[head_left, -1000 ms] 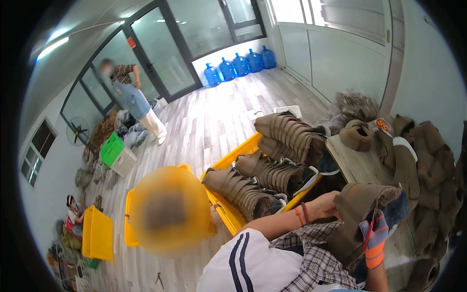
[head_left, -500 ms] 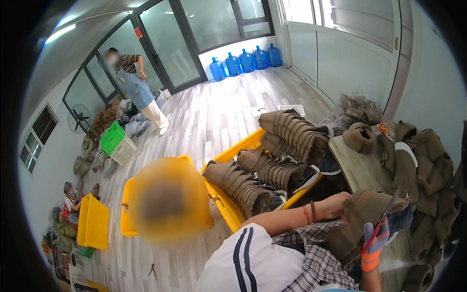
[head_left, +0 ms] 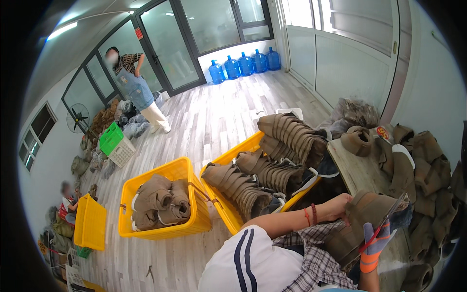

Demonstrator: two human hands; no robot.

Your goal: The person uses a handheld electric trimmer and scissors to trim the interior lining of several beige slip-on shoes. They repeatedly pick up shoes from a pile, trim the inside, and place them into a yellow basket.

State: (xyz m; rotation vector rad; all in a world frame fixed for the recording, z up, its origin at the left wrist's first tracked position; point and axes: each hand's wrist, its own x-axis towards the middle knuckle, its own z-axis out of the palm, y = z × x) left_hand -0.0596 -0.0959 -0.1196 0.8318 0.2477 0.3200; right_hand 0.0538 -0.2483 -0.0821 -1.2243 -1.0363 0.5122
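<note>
Head view: versus one second ago, the scissors (head_left: 393, 208) are slanting further across the brown upper (head_left: 364, 207), which is sitting between both hands near the bench (head_left: 359, 168). Left hand (head_left: 335, 207) is pinching it; gloved right hand (head_left: 374, 244) is gripping the handles; trimming is probably progressing.

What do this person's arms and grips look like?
The left arm has a white sleeve with two dark blue stripes, plus a thin red bracelet and a dark red beaded one. The left grip has no glove. The right grip wears a grey-purple and bright orange glove.
</note>
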